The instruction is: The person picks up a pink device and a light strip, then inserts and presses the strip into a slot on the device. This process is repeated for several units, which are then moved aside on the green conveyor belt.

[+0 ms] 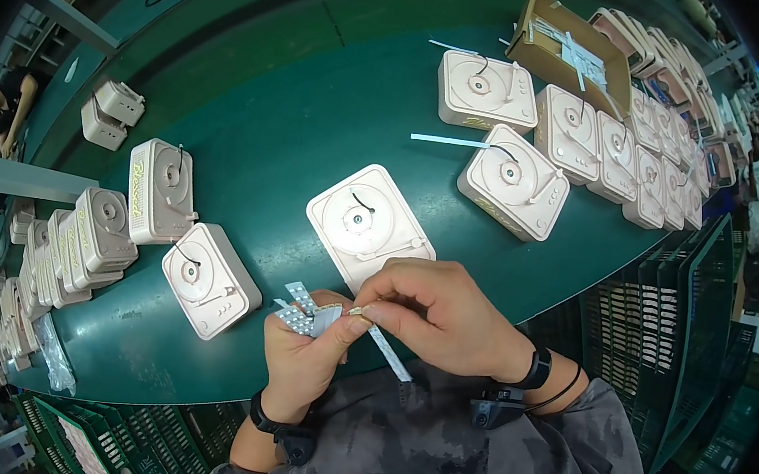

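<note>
My left hand [303,362] is closed around a bunch of pale strips dotted with small round marks [296,320]. Thumb and forefinger of my right hand [458,322] pinch together against the left thumb, on a small yellowish end of a strip. A narrow pale strip [389,355] slants down from under these fingers toward my shirt. Just beyond my hands lies a cream record-player-shaped housing [374,202], its round platter facing up. A short black wire [362,201] sticks out of the platter. The right hand partly covers the housing's near edge.
Similar housings stand at left [211,283] and far right [517,182], some stacked. One at right has a pale strip [448,140] on its wire. A cardboard box [544,47] of strips stands at back right. Green crates [654,327] sit beside the green table [299,120].
</note>
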A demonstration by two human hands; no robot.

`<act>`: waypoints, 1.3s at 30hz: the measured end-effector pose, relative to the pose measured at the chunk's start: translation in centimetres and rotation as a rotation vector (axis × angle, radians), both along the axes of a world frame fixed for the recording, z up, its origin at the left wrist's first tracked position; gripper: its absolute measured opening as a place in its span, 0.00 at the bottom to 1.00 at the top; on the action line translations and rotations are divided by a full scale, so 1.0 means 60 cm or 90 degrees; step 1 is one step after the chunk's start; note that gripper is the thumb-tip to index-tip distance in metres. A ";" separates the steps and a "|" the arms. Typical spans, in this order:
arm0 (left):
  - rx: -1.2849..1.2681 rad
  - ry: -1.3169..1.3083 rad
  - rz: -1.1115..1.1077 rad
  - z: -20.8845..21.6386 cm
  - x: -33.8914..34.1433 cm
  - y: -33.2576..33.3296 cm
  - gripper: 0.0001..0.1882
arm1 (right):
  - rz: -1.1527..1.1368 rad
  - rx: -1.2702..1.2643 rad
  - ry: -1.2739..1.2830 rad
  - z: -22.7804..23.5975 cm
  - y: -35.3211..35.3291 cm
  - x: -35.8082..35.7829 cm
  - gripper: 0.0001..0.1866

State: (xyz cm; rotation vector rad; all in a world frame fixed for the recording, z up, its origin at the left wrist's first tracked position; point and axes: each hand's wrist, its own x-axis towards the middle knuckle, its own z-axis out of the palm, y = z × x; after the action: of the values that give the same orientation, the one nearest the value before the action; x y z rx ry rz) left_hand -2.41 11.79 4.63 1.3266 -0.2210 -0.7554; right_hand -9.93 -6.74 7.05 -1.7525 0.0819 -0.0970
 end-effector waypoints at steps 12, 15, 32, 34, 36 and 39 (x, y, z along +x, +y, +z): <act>0.055 -0.461 -0.049 0.001 0.008 -0.010 0.08 | -0.053 -0.005 0.016 -0.002 0.017 -0.013 0.04; 0.075 -0.567 -0.049 0.010 0.006 -0.008 0.09 | -0.067 0.060 0.024 -0.015 0.028 -0.019 0.02; -0.251 0.079 0.085 0.007 0.042 0.014 0.08 | -0.195 0.373 0.138 -0.015 -0.017 -0.009 0.08; -0.142 0.120 0.016 -0.002 0.031 -0.006 0.12 | -0.170 0.396 0.154 -0.008 -0.013 -0.005 0.07; -0.090 0.142 -0.010 -0.009 0.016 -0.020 0.14 | -0.126 0.444 0.193 -0.002 -0.003 0.000 0.06; -0.074 0.160 0.061 -0.015 -0.004 -0.035 0.14 | -0.150 0.313 0.155 -0.007 0.024 0.011 0.06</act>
State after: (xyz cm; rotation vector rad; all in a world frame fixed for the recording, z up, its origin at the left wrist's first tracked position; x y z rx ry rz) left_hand -2.66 9.67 3.70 1.1130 -0.0006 -0.8072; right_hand -9.30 -5.32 6.60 -1.2498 0.4534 -0.0302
